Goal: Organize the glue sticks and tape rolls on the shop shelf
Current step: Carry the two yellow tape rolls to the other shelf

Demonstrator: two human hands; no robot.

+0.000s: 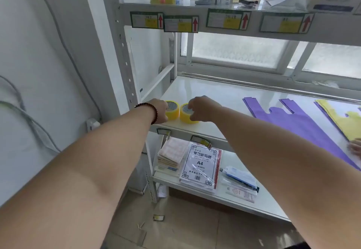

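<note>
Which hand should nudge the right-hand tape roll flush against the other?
Right. The right hand already sits on the right tape roll; the left hand is on the left tape roll.

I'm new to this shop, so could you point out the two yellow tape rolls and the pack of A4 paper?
Left tape roll [172, 114]: head view, yellow outer side.
Right tape roll [184, 114]: head view, yellow outer side.
A4 paper pack [199, 165]: head view, printed front label.

- Two tape rolls, left tape roll [172, 112] and right tape roll [186, 114], stand side by side at the middle shelf's [214, 96] front left corner.
- Flat bags [293, 120] lie to their right.
- A paper pack [201, 165] lies on the lower shelf [254, 204].
</note>
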